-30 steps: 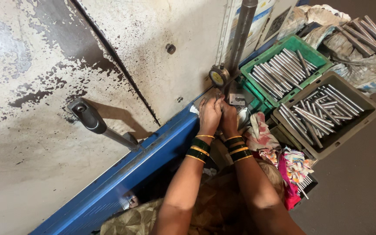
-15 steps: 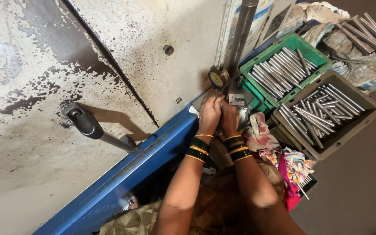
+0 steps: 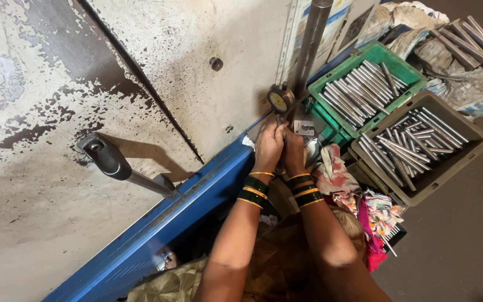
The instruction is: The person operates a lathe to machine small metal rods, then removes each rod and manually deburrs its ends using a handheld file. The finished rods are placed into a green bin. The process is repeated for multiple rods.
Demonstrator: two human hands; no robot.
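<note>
Dial gauge (image 3: 280,100): round, yellow-faced, dark-rimmed, upright.

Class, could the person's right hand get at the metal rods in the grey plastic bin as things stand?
Probably yes. The right hand is at the dial gauge beside the left hand; the grey plastic bin lies open-topped just to its right, only a floral cloth between.

Worn, flaking paint on metal panel (image 3: 208,61). Beside it: dial gauge (image 3: 280,100), metal with glossy face; smooth bright steel rods (image 3: 359,89) in matt green plastic crate (image 3: 415,75).
</note>
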